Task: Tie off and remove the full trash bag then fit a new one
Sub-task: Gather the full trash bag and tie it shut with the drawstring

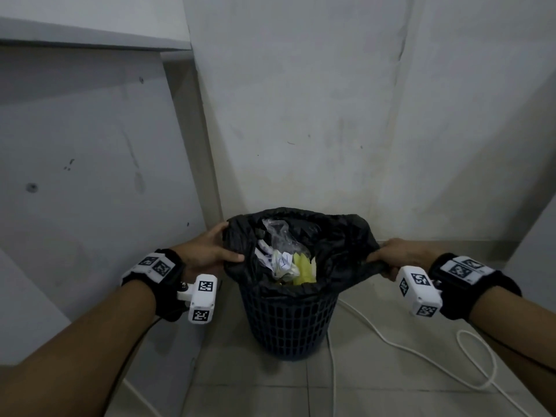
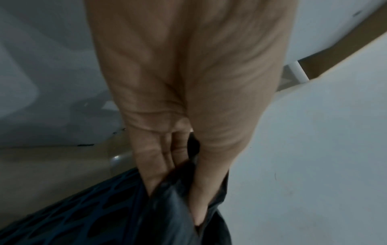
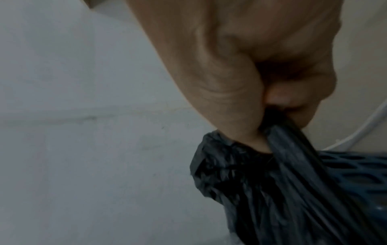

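A dark blue mesh bin [image 1: 287, 323] stands on the floor in a wall corner, lined with a black trash bag [image 1: 340, 251]. The bag's mouth is open and shows paper, clear plastic and yellow scraps [image 1: 288, 260]. My left hand [image 1: 210, 251] pinches the bag's left edge between thumb and fingers; in the left wrist view the black film [image 2: 171, 207] runs between thumb and fingers [image 2: 201, 190] above the bin's mesh [image 2: 73, 215]. My right hand [image 1: 397, 255] grips the bag's right edge, pulled outward; the right wrist view shows the bunched bag [image 3: 261, 174] clenched in curled fingers [image 3: 247, 119].
Grey walls [image 1: 301, 115] close in behind and to the left of the bin. A white cable [image 1: 421, 356] snakes over the tiled floor to the right of the bin. A low ledge [image 1: 451, 242] runs along the wall at the right.
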